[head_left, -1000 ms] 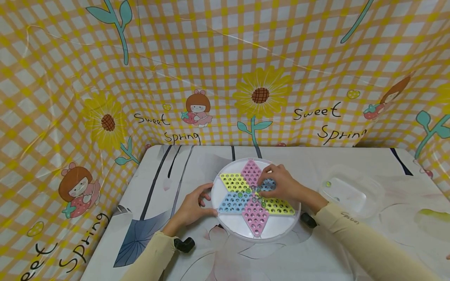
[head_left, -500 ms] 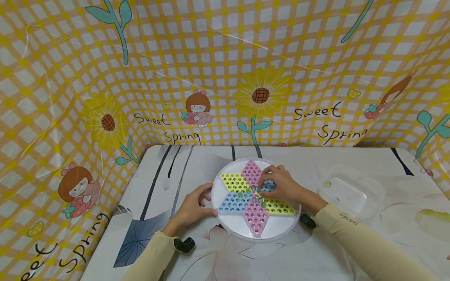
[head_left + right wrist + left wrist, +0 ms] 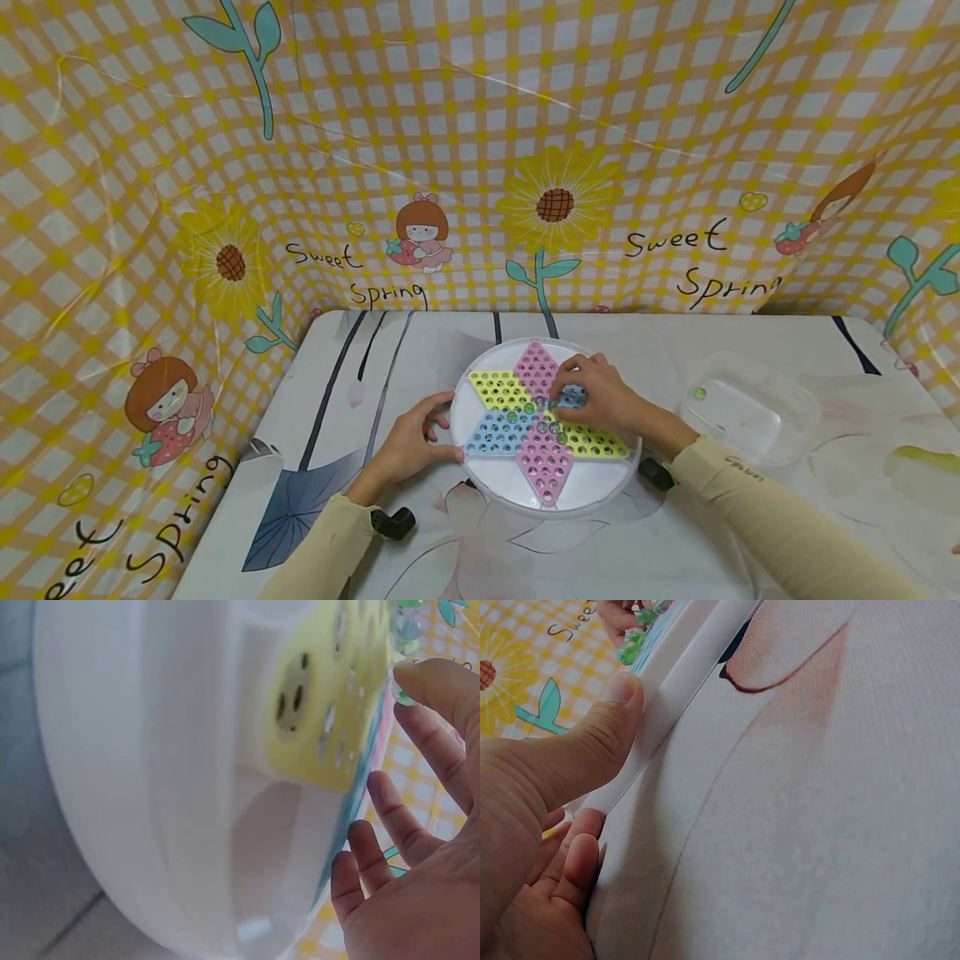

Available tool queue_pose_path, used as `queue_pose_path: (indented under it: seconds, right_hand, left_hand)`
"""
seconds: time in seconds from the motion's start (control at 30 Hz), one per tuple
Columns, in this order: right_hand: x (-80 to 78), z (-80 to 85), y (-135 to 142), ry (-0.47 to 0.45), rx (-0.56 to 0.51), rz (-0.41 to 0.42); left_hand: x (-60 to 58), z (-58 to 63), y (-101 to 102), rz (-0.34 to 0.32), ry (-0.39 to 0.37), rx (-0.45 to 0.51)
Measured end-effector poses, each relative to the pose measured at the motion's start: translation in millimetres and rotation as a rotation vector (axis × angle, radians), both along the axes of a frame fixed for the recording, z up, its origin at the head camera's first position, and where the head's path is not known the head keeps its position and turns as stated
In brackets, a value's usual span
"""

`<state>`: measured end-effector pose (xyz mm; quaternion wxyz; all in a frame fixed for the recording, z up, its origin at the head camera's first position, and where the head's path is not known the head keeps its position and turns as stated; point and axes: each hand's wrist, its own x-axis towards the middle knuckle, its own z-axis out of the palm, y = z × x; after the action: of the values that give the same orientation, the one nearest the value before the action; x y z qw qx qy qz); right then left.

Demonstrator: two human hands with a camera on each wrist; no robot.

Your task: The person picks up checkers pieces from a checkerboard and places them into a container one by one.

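A round white Chinese checkers board (image 3: 480, 477) with a pink, yellow and blue star lies on the table. My left hand (image 3: 411, 439) rests against its left rim, thumb and fingers spread along the edge, as the left wrist view shows up close. Over the board's centre, my right hand (image 3: 597, 393) pinches a clear-green marble (image 3: 402, 695) between thumb and index finger, at the holes; the other fingers hang loosely over the board. Several green-swirled marbles, such as one marble (image 3: 512, 417) on the blue point, sit in holes around the middle. The right hand hides part of the far-right blue point.
Right of the board stands a clear plastic container (image 3: 789, 442) with a green marble (image 3: 700, 393) in its left end. A yellow checked cloth (image 3: 480, 108) rises behind and left of the table. Black wrist devices show under both forearms.
Almost nothing differs. The right hand stays at the board's centre with only a very slight shift of its fingers; the left hand keeps its place at the rim.
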<state>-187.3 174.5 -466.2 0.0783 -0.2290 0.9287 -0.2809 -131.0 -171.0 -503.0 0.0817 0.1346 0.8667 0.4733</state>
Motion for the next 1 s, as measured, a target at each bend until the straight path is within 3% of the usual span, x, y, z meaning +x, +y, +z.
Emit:
queue_pose_path:
  seconds: [0.27, 0.6, 1.0]
  right_hand:
    - [-0.4, 7.4, 5, -0.04, -0.111, 0.045]
    - [1.2, 14.9, 12, 0.031, -0.154, 0.114]
    - [5.8, 28.1, 16, 0.068, -0.166, 0.088]
  left_hand:
    - [1.6, 0.1, 0, 0.011, -0.017, -0.01]
    - [3.2, 0.6, 2, 0.01, -0.024, -0.007]
    - [2.9, 2.5, 3, 0.001, -0.018, -0.005]
